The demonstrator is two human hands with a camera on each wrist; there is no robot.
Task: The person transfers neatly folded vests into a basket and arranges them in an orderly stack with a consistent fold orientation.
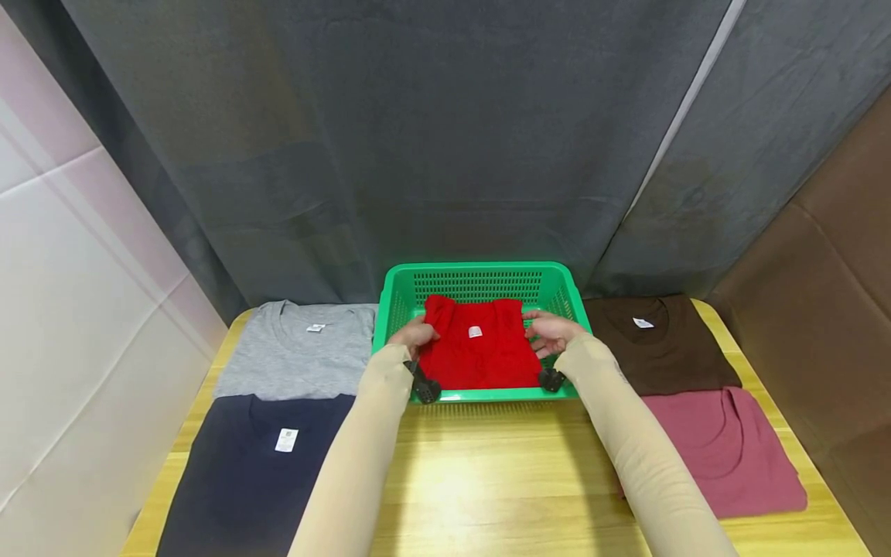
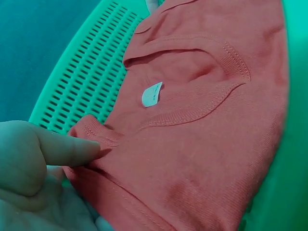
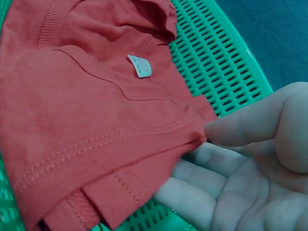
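While the back is closed off by a dark grey curtain (image 1: 418, 155), the work is laid out on a wood-grain table (image 1: 473, 480). A green perforated plastic basket (image 1: 476, 267) is set at the far middle of it. Folded T-shirts are placed on both sides: a navy T-shirt (image 1: 244, 480) near left, a dusty-rose T-shirt (image 1: 724, 456) near right, a heather-grey T-shirt (image 1: 299, 363) far left, a dark brown T-shirt (image 1: 647, 356) far right.

The folded red crew-neck T-shirt (image 1: 480, 360) is located inside the basket, neckline up, and is held at both side edges. Its left edge is pinched by the left hand (image 1: 415, 334), thumb on top, fingers tucked beneath. Its right edge is pinched by the right hand (image 1: 555, 333), thumb tip on the upper corner, fingers under the folded layers; how firmly cannot be told. A small white neck label (image 1: 475, 332) is seen inside the collar.

Handling, as judged: light, soft, limp knit; not fragile, not slippery. Sagging in the middle and slipping of loose layers can be expected if only the top ply is caught. All layers are best gripped together at the two side folds, with fingers spread underneath for support.
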